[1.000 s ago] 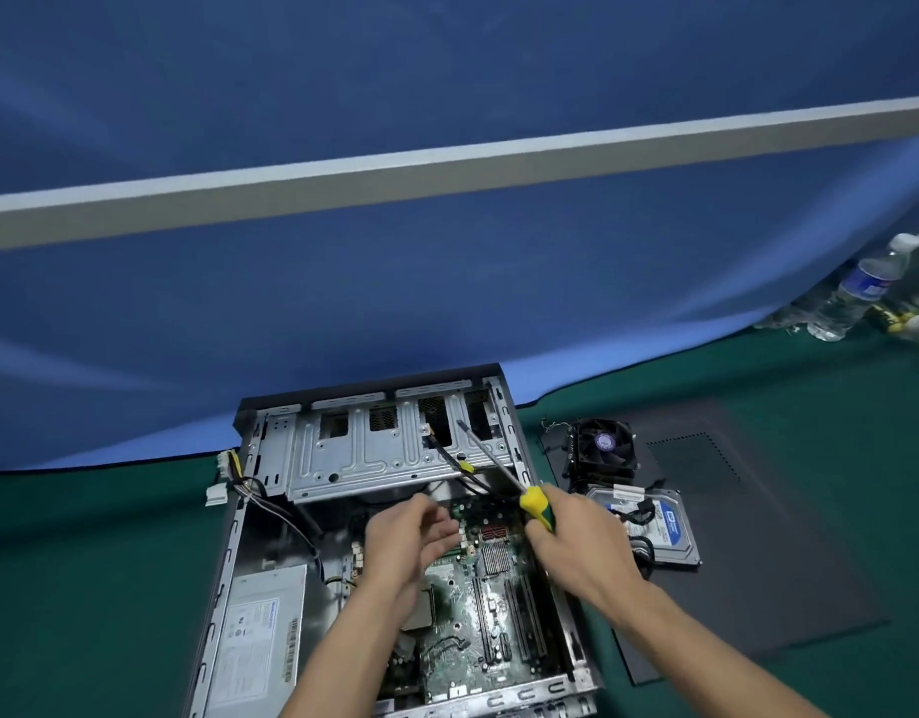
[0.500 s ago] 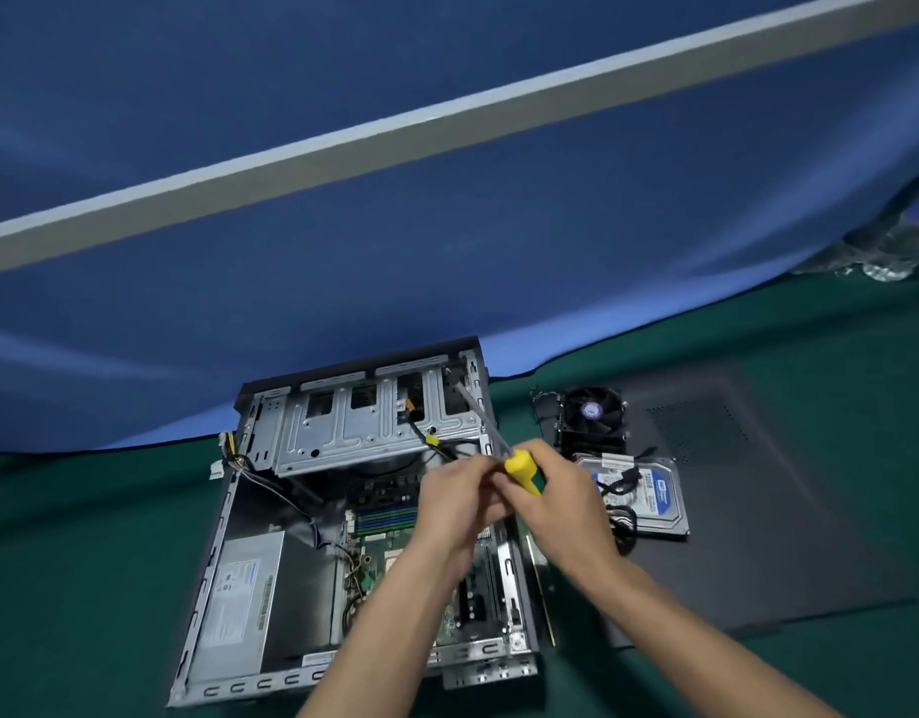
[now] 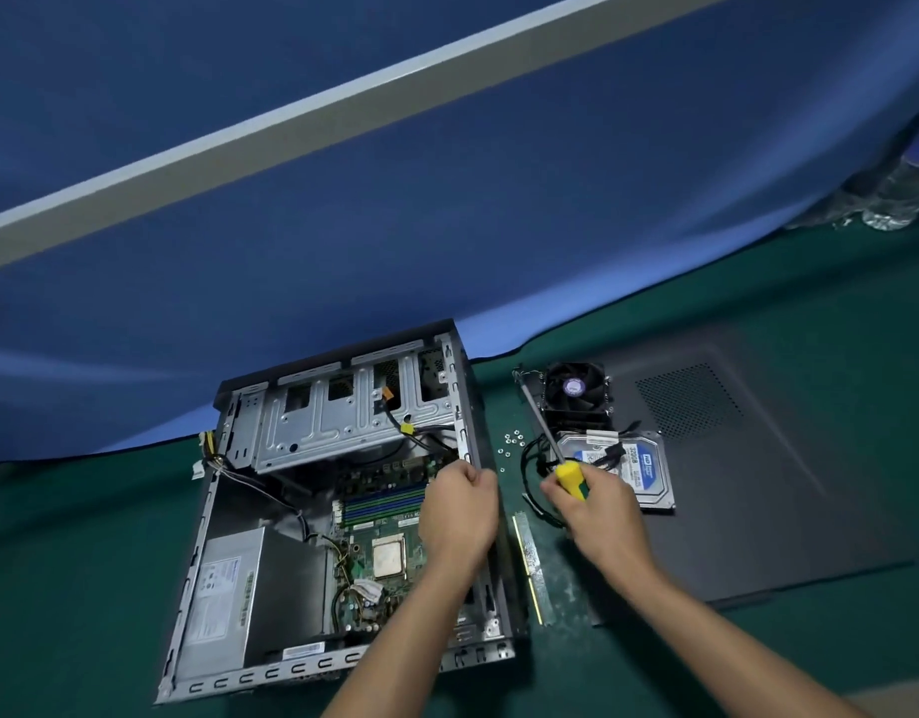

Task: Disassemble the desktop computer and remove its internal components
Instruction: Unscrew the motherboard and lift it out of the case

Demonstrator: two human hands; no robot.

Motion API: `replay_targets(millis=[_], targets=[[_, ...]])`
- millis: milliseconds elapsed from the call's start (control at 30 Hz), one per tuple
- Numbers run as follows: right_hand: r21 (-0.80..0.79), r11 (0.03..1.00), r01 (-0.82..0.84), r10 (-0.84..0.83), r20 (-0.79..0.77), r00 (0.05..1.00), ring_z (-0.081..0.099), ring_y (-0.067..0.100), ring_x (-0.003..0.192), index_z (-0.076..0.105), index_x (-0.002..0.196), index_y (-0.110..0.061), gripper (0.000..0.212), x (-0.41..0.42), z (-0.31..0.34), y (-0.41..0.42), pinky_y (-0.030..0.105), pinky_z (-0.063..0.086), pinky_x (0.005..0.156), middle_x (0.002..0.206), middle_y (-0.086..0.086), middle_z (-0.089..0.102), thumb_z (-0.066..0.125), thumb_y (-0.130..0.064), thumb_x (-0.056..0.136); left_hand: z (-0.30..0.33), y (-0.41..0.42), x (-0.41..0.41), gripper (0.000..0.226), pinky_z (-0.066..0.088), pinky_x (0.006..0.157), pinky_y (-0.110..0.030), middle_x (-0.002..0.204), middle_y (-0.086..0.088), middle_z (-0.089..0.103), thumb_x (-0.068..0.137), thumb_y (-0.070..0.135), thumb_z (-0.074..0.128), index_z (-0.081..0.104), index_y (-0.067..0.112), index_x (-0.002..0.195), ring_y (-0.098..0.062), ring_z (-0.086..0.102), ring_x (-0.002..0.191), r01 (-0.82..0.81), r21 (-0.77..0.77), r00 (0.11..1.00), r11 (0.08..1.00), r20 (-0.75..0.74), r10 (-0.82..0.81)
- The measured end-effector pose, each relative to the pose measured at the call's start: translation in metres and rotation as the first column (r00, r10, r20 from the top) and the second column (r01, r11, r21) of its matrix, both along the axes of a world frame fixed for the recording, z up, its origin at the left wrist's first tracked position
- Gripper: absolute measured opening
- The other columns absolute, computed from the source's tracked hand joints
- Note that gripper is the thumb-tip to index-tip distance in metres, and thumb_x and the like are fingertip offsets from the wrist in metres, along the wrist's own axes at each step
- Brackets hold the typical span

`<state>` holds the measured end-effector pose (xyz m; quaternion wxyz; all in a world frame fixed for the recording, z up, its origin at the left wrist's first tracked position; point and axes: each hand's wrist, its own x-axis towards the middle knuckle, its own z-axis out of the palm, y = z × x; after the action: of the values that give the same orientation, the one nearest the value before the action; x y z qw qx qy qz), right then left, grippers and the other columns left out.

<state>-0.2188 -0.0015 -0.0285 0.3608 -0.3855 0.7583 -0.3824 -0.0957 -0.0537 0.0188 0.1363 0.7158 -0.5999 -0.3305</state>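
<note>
The open desktop case (image 3: pixel 291 668) lies on its side on the green table. Inside it are the motherboard (image 3: pixel 374 521) with its bare CPU (image 3: pixel 388 557), the RAM sticks (image 3: pixel 384 502), the grey power supply (image 3: pixel 224 588) and the metal drive cage (image 3: pixel 343 417). My left hand (image 3: pixel 460 505) is curled into a fist over the case's right edge, and nothing shows in it. My right hand (image 3: pixel 597 505) grips the yellow-green screwdriver (image 3: pixel 571 479) above the table just right of the case. Its shaft points up and left towards the cooler fan (image 3: pixel 574 391).
A hard drive (image 3: pixel 641 471) with cables, several loose screws (image 3: pixel 511 443) and a loose RAM stick (image 3: pixel 532 567) lie right of the case. The dark side panel (image 3: pixel 757 484) lies farther right. Water bottles (image 3: pixel 908 189) stand at the far right by the blue backdrop.
Both hands have come out of the case and moved right. The right hand carried the screwdriver over to the hard drive; the left went from the motherboard to the case's right edge.
</note>
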Motion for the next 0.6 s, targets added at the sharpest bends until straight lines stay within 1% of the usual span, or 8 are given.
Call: replay_targets(millis=[33, 67, 133, 167, 233, 333, 433, 600], targets=[[0.036, 0.999, 0.013, -0.014, 0.027, 1.000, 0.051, 0.022, 0.054, 0.063, 0.072, -0.009, 0.024, -0.003, -0.007, 0.003, 0.033, 0.042, 0.052, 0.059, 0.009, 0.060, 0.068, -0.029, 0.085, -0.003, 0.002, -0.001, 0.034, 0.029, 0.044, -0.026, 0.054, 0.005, 0.044, 0.091, 0.021, 0.048, 0.037, 0.020, 0.059, -0.011, 0.039, 0.048, 0.052, -0.056, 0.994, 0.997, 0.097, -0.047], [0.068, 0.997, 0.027, -0.031, 0.055, 0.998, 0.053, 0.024, 0.054, 0.063, 0.072, -0.008, 0.025, -0.006, -0.013, 0.005, 0.035, 0.046, 0.054, 0.061, 0.012, 0.063, 0.067, -0.029, 0.085, -0.007, 0.003, -0.002, 0.035, 0.025, 0.040, -0.019, 0.053, 0.008, 0.043, 0.092, 0.022, 0.048, 0.034, 0.023, 0.059, -0.006, 0.037, 0.046, 0.093, -0.097, 0.984, 0.991, 0.160, -0.076], [0.112, 0.993, 0.048, -0.059, 0.093, 0.994, 0.053, 0.023, 0.053, 0.061, 0.070, -0.010, 0.024, -0.006, -0.025, 0.006, 0.037, 0.048, 0.056, 0.062, 0.013, 0.064, 0.067, -0.027, 0.085, -0.015, 0.007, -0.004, 0.039, 0.031, 0.039, -0.017, 0.051, 0.009, 0.039, 0.093, 0.022, 0.048, 0.030, 0.026, 0.059, 0.000, 0.032, 0.042, 0.153, -0.165, 0.965, 0.974, 0.238, -0.111], [0.128, 0.990, 0.052, -0.065, 0.101, 0.993, 0.053, 0.023, 0.053, 0.060, 0.068, -0.012, 0.024, -0.004, -0.031, 0.005, 0.037, 0.048, 0.056, 0.061, 0.011, 0.063, 0.067, -0.027, 0.085, -0.019, 0.008, -0.005, 0.041, 0.028, 0.038, -0.018, 0.051, 0.010, 0.037, 0.093, 0.021, 0.049, 0.028, 0.027, 0.058, 0.000, 0.030, 0.042, 0.167, -0.204, 0.961, 0.965, 0.254, -0.113], [0.161, 0.986, 0.041, -0.062, 0.127, 0.990, 0.053, 0.022, 0.053, 0.060, 0.067, -0.014, 0.024, 0.004, -0.039, -0.002, 0.037, 0.048, 0.056, 0.060, 0.009, 0.061, 0.067, -0.026, 0.086, -0.027, 0.008, -0.004, 0.045, 0.017, 0.040, -0.018, 0.049, 0.009, 0.032, 0.093, 0.020, 0.051, 0.024, 0.028, 0.057, -0.001, 0.026, 0.042, 0.141, -0.287, 0.974, 0.948, 0.212, -0.081], [0.208, 0.977, 0.040, -0.075, 0.162, 0.984, 0.060, 0.028, 0.060, 0.060, 0.069, -0.013, 0.023, 0.019, -0.049, -0.026, 0.038, 0.050, 0.060, 0.064, 0.009, 0.062, 0.064, -0.025, 0.087, -0.035, 0.009, -0.003, 0.047, 0.013, 0.044, -0.019, 0.048, 0.008, 0.029, 0.094, 0.022, 0.051, 0.021, 0.029, 0.058, -0.001, 0.024, 0.042, 0.082, -0.359, 0.987, 0.930, 0.159, -0.025], [0.267, 0.964, 0.004, -0.024, 0.073, 0.997, 0.060, 0.029, 0.070, 0.054, 0.066, -0.018, 0.025, 0.025, -0.058, -0.058, 0.032, 0.043, 0.060, 0.069, 0.006, 0.060, 0.059, -0.027, 0.089, -0.040, 0.008, -0.002, 0.046, 0.014, 0.043, -0.020, 0.048, 0.009, 0.029, 0.094, 0.023, 0.051, 0.022, 0.027, 0.059, -0.002, 0.024, 0.042, 0.021, -0.386, 0.990, 0.922, 0.134, 0.033], [0.370, 0.928, -0.050, 0.096, -0.107, 0.990, 0.053, 0.026, 0.071, 0.060, 0.078, -0.015, 0.014, 0.026, -0.074, -0.091, 0.027, 0.036, 0.061, 0.079, 0.005, 0.062, 0.054, -0.022, 0.088, -0.047, 0.006, -0.001, 0.041, 0.014, 0.046, -0.030, 0.050, 0.007, 0.030, 0.093, 0.026, 0.048, 0.024, 0.023, 0.060, -0.011, 0.026, 0.043, -0.025, -0.362, 0.989, 0.932, 0.126, 0.075]])
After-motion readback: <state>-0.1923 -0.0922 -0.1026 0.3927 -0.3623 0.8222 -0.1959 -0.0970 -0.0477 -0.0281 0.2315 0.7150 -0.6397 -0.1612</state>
